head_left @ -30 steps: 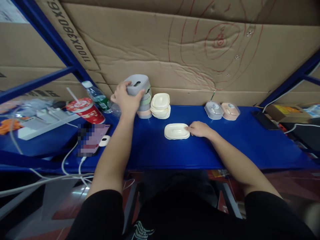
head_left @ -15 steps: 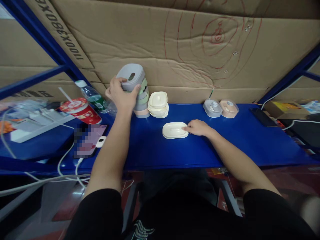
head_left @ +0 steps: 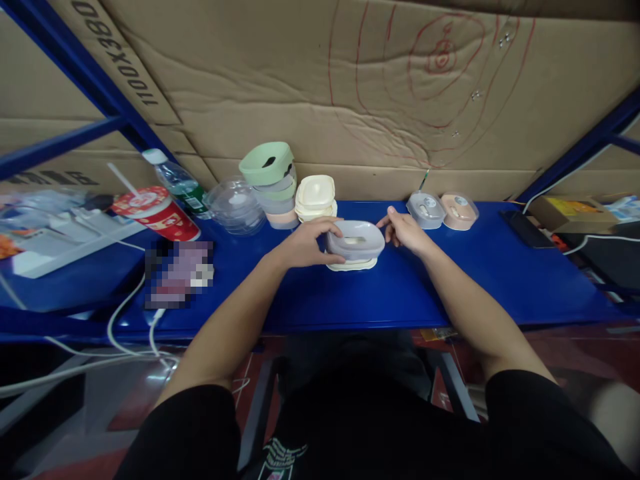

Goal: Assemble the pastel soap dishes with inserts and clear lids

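Note:
My left hand [head_left: 306, 244] grips the left end of a light grey oval plastic shell [head_left: 369, 249] with a slot in its top. The shell is over a cream oval tray [head_left: 353, 267], whose front edge shows beneath it. Whether the two are seated together I cannot tell. At the shell's right end is my right hand [head_left: 406, 231], fingers apart and partly bent, holding nothing. Behind them stands a tall stack of green, grey and peach shells [head_left: 271, 168], beside a pile of cream trays [head_left: 317, 192].
Clear plastic lids [head_left: 237, 205] lie left of the stack, near a water bottle [head_left: 187, 190] and a red paper cup [head_left: 165, 217]. Two lidded boxes, grey [head_left: 426, 212] and peach [head_left: 459, 213], stand at the back right. Cardboard [head_left: 300, 87] walls the rear.
My left hand has taken the grey shell off the stack and brought it right and down over the cream tray. My right hand has let go of the tray and shifted slightly right and up.

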Demonstrator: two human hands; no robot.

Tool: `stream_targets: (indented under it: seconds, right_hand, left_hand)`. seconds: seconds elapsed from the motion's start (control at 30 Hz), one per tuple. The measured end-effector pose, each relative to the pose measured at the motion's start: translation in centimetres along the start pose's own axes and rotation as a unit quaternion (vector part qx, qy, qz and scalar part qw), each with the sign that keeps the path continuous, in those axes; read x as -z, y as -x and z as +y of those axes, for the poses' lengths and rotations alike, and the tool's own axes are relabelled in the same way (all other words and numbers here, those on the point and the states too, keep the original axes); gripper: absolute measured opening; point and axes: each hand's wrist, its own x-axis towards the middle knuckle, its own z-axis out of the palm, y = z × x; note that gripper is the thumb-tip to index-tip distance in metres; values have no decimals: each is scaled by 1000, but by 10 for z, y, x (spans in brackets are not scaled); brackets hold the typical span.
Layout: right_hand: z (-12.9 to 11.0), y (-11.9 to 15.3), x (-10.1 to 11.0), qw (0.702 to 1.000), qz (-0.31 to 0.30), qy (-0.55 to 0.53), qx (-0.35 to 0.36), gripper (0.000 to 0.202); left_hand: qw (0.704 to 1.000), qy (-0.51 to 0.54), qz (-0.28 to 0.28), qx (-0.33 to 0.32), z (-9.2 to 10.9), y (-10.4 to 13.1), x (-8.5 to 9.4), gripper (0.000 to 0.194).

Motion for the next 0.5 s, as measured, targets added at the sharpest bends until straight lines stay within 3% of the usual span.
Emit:
stream_targets:
  seconds: [0.13, 0.23, 0.37, 0.5]
  right_hand:
    - [1, 0, -5, 998, -39, -34, 37, 78]
    - [2, 3, -14, 993, -40, 39, 101, 61]
    - [4, 5, -20, 977, -34, 152, 145, 44]
    - [8, 4, -22, 965, -55, 204, 152, 46]
  left_hand:
    - [995, -21, -82, 52, -6, -2, -8, 51]
    - [988, -40, -118, 90, -11, -2, -5, 53]
    - [974, -70, -158, 145, -14, -1, -1, 71]
    - [962, -88, -182, 185, -18, -2, -2, 85]
